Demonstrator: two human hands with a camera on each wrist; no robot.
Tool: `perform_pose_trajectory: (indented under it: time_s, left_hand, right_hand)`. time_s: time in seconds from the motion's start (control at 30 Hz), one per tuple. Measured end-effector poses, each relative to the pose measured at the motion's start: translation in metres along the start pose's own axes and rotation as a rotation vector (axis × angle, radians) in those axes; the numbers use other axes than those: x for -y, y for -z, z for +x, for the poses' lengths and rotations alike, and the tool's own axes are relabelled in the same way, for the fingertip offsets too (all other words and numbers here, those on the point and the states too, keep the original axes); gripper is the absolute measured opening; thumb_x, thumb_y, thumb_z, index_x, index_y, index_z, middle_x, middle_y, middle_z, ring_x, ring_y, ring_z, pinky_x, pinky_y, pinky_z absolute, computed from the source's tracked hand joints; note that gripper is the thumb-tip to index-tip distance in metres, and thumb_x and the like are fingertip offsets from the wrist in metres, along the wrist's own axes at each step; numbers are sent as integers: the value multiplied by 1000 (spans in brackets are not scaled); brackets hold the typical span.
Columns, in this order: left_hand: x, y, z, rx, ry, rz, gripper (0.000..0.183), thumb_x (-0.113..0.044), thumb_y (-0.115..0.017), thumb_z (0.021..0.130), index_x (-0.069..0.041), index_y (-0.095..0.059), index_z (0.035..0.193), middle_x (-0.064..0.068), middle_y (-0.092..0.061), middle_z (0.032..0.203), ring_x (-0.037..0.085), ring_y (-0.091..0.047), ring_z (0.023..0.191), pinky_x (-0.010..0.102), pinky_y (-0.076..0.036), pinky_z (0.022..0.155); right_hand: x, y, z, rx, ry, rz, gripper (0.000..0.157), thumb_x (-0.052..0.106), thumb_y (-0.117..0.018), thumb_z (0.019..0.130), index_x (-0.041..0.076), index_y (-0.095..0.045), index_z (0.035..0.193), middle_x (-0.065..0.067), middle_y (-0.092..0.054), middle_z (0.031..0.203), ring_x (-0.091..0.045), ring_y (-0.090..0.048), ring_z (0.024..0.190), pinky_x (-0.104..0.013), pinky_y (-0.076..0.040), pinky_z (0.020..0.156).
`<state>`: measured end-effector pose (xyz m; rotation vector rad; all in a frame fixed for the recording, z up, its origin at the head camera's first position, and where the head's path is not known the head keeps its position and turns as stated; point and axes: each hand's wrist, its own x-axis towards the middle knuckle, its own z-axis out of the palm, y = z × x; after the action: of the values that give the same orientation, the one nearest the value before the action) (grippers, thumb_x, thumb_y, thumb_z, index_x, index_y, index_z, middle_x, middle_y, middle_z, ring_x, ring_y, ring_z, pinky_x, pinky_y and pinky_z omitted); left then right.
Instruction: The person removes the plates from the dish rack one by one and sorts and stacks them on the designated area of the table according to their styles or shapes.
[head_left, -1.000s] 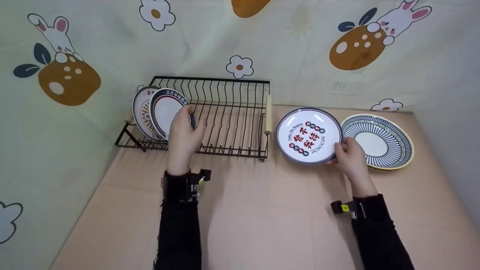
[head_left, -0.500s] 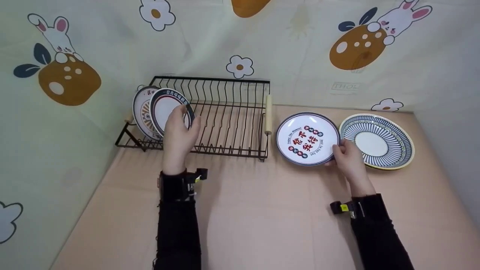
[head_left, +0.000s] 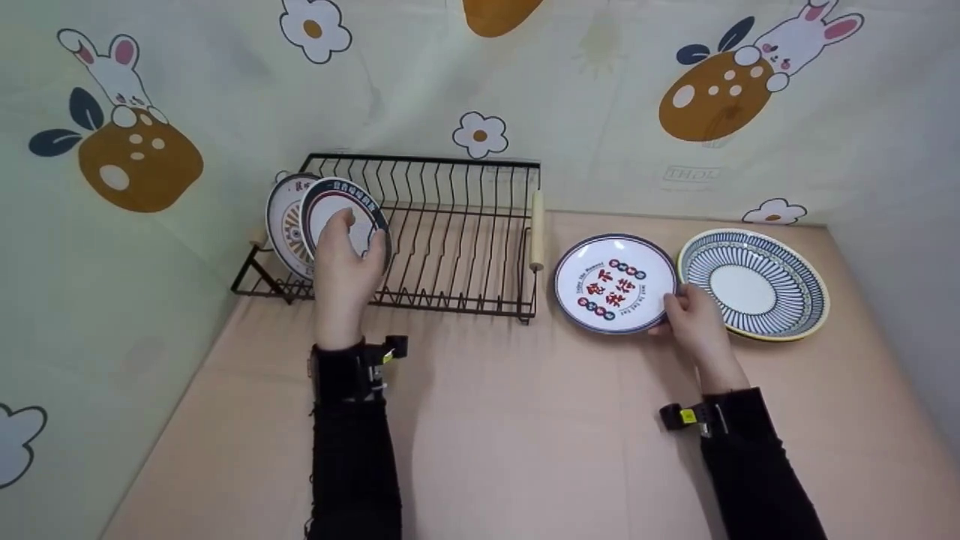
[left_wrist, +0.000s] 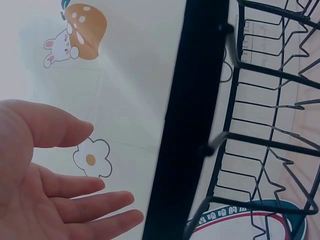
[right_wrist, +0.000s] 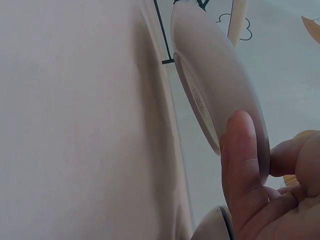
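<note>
My left hand (head_left: pixel 346 281) is in front of the dish rack (head_left: pixel 420 158), near a dark-rimmed plate (head_left: pixel 326 214) standing in its left part. In the left wrist view, that hand (left_wrist: pixel 60 192) has its fingers extended and nothing between them. Behind the dark-rimmed plate stands another plate (head_left: pixel 281 225) with a patterned centre, partly covered. My right hand (head_left: pixel 697 319) pinches the right edge of a white plate (head_left: pixel 619 259) with red characters and a blue rim. The right wrist view shows this plate's underside (right_wrist: pixel 215 60) lifted off the table, thumb on one face and fingers on the other.
A larger blue-striped plate (head_left: pixel 780 322) with a yellow rim lies on the table right of the held plate, partly behind the right hand. The rack has black wires and a wooden handle (head_left: pixel 537 225) on its right end. Patterned cloth hangs behind.
My left hand has drawn a little left and down, from the right edge of the dark-rimmed plate to in front of it. The right hand has lowered the held plate slightly.
</note>
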<state>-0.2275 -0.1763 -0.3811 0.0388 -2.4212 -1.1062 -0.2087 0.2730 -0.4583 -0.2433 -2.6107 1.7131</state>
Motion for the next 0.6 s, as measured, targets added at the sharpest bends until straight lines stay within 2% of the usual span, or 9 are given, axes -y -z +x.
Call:
perform_pose_trajectory:
  time_s: [0.37,0.5,0.6]
  left_hand:
    - [4,9,0,-46,46,-13,56,-19,-60,96,10,-42,140,28,-48,140,39,-43,132,46,-32,113]
    - [7,10,0,-79,42,17,56,-19,-60,96,11,-42,140,29,-48,139,40,-44,131,47,-32,113]
    - [8,10,0,-105,40,25,57,-19,-60,96,12,-42,140,29,-49,138,40,-44,130,48,-33,111]
  right_hand:
    - [-5,-3,1,33,-41,10,43,7,-38,103,-24,-33,133,-30,-60,100,-14,-65,58,-32,-60,67]
    - [-5,-3,1,39,-49,6,40,7,-38,103,-23,-35,131,-30,-59,100,-15,-66,60,-32,-60,68]
    - [-5,-3,1,52,-70,15,44,7,-37,103,-23,-31,135,-33,-58,106,-18,-67,63,-32,-60,69]
